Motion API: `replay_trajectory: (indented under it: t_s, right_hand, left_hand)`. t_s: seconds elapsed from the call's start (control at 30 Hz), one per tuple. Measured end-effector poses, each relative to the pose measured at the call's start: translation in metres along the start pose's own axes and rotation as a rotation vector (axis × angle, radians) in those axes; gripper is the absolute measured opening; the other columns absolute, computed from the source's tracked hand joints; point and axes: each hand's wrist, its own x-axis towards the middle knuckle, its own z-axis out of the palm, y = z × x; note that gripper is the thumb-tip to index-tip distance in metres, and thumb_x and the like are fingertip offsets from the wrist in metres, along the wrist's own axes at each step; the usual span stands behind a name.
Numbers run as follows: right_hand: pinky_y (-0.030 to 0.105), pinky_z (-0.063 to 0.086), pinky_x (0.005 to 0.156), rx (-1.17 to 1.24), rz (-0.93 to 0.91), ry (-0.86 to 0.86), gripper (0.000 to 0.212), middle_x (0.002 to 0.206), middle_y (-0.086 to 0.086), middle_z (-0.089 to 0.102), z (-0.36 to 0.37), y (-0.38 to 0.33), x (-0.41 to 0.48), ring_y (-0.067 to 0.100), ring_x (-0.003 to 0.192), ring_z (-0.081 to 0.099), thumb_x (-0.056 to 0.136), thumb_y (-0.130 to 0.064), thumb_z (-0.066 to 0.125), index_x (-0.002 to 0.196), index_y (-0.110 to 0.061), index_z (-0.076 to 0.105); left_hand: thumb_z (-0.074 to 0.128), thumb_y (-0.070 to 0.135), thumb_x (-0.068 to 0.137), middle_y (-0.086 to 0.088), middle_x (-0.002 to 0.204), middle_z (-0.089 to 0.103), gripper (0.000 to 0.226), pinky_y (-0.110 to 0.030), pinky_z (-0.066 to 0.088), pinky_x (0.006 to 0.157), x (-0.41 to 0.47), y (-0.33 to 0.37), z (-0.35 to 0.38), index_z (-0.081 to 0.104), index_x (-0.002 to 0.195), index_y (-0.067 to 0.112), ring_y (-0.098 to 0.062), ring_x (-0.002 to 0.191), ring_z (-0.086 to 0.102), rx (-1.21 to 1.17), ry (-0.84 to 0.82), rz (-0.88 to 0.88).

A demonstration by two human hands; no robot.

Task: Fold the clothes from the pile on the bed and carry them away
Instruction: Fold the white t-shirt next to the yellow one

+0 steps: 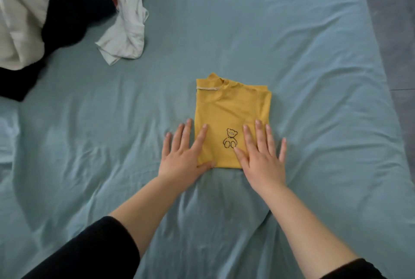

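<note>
A yellow shirt with a small bear drawing lies folded into a neat rectangle in the middle of the bed. My left hand lies flat with straight fingers over the shirt's near left corner, partly on the sheet. My right hand presses flat on the shirt's near right corner, fingers spread. The pile of unfolded clothes sits at the far left: a white garment, a dark garment and a cream one.
The blue-green sheet is wrinkled all over. The bed's right edge runs diagonally at the right, with grey floor beyond it. A pale blue pillow edge shows at the left margin.
</note>
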Motion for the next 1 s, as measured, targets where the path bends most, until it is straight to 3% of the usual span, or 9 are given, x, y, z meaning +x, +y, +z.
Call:
replay_trajectory:
  t_s: [0.07,0.13,0.23,0.43,0.5,0.6,0.8,0.9,1.0]
  right_hand:
    - [0.051,-0.013,0.116,-0.048,0.044,0.010,0.064,0.161,-0.005,-0.014,-0.002,-0.003,-0.001,0.020,0.149,-0.011,0.096,-0.059,0.021,0.153,-0.033,0.004]
    - [0.053,-0.006,0.117,-0.030,0.050,0.090,0.058,0.162,0.004,0.008,-0.013,-0.022,-0.004,0.025,0.150,0.003,0.098,-0.045,0.040,0.151,-0.026,0.028]
    - [0.051,0.015,0.114,0.032,-0.112,0.197,0.041,0.149,0.009,0.044,-0.021,-0.071,-0.008,0.030,0.141,0.035,0.091,-0.026,0.053,0.131,-0.017,0.059]
    - [0.039,0.042,0.091,0.189,-0.419,0.121,0.031,0.101,0.006,0.072,-0.009,-0.206,-0.012,0.028,0.098,0.068,0.072,-0.003,0.073,0.101,-0.013,0.074]
    - [0.038,0.044,0.084,0.244,-0.435,0.019,0.029,0.091,0.006,0.071,-0.006,-0.249,-0.011,0.029,0.089,0.067,0.074,-0.001,0.067,0.099,-0.014,0.073]
    - [0.036,0.040,0.090,0.265,-0.410,-0.080,0.030,0.107,0.007,0.066,0.001,-0.303,-0.006,0.028,0.105,0.060,0.088,-0.009,0.054,0.113,-0.020,0.068]
    - [0.038,0.034,0.100,0.152,-0.371,0.087,0.038,0.131,0.009,0.054,0.009,-0.362,0.035,0.029,0.122,0.048,0.094,-0.029,0.053,0.130,-0.020,0.056]
    - [0.037,0.020,0.111,-0.020,-0.330,0.062,0.053,0.153,0.005,0.031,0.015,-0.364,0.059,0.024,0.140,0.027,0.094,-0.040,0.049,0.144,-0.027,0.039]
    - [0.039,0.016,0.113,-0.088,-0.364,0.069,0.054,0.155,0.003,0.027,0.016,-0.360,0.073,0.024,0.142,0.025,0.096,-0.044,0.045,0.147,-0.031,0.034]
  left_hand:
    - [0.041,0.078,0.082,-0.001,0.161,-0.023,0.096,-0.044,-0.009,0.120,0.000,-0.004,-0.003,-0.022,0.147,0.044,-0.021,0.148,-0.018,-0.039,-0.052,0.030]
    - [0.043,0.076,0.082,0.001,0.162,-0.018,0.094,-0.045,-0.007,0.120,-0.005,-0.016,-0.012,-0.018,0.147,0.046,-0.020,0.149,-0.015,-0.120,-0.052,0.011]
    - [0.049,0.071,0.083,0.004,0.163,-0.014,0.098,-0.049,-0.004,0.118,-0.027,-0.063,-0.025,-0.024,0.144,0.049,-0.020,0.150,-0.012,-0.225,-0.012,-0.218]
    - [0.051,0.072,0.080,-0.001,0.162,-0.019,0.100,-0.058,-0.005,0.116,-0.088,-0.221,-0.058,-0.017,0.148,0.044,-0.026,0.148,-0.018,-0.192,0.055,-0.638]
    - [0.052,0.077,0.076,-0.001,0.161,-0.021,0.105,-0.061,-0.003,0.115,-0.103,-0.264,-0.067,-0.017,0.148,0.044,-0.030,0.147,-0.020,-0.227,0.031,-0.739]
    - [0.053,0.085,0.066,-0.001,0.158,-0.030,0.116,-0.069,-0.001,0.110,-0.109,-0.307,-0.076,-0.022,0.146,0.046,-0.034,0.145,-0.024,-0.353,-0.013,-0.830]
    - [0.036,0.103,0.026,-0.005,0.149,-0.046,0.146,-0.078,-0.011,0.096,-0.065,-0.310,-0.085,-0.039,0.136,0.044,-0.037,0.138,-0.038,-0.680,-0.072,-0.893]
    - [0.036,0.102,0.017,-0.007,0.134,-0.060,0.150,-0.077,-0.025,0.082,-0.051,-0.310,-0.081,-0.056,0.119,0.041,-0.037,0.123,-0.054,-0.730,-0.143,-0.921]
    - [0.035,0.102,0.013,-0.008,0.129,-0.064,0.152,-0.077,-0.029,0.073,-0.044,-0.317,-0.079,-0.062,0.111,0.037,-0.038,0.108,-0.062,-0.737,-0.235,-0.953]
